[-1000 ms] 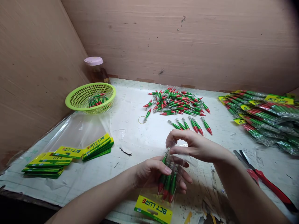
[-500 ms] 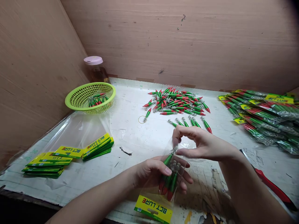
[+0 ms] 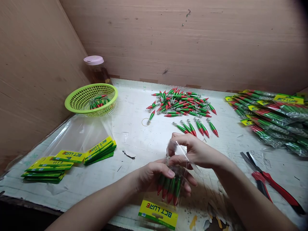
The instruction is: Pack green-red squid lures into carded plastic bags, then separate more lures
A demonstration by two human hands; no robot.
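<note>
Both hands gripped one clear bag [image 3: 176,170]: left hand [image 3: 156,176] pinched lures [image 3: 169,191] thru slippery film, right hand [image 3: 192,150] held mouth; prob light, floppy, hooks snaggy.

At lower centre, the left hand [image 3: 154,176] grips a clear bag [image 3: 172,179] of red-green lures [image 3: 168,191]. The right hand [image 3: 194,152] pinches the bag's open mouth. Loose lures [image 3: 183,104] lie heaped on the tabletop [image 3: 144,141] at upper centre.

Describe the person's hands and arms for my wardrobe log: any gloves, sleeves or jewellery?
Both the left hand and the right hand are bare, with no gloves. No rings, watch or bracelet show. Both forearms are uncovered as far as the picture reaches, so no sleeves are visible.
</note>
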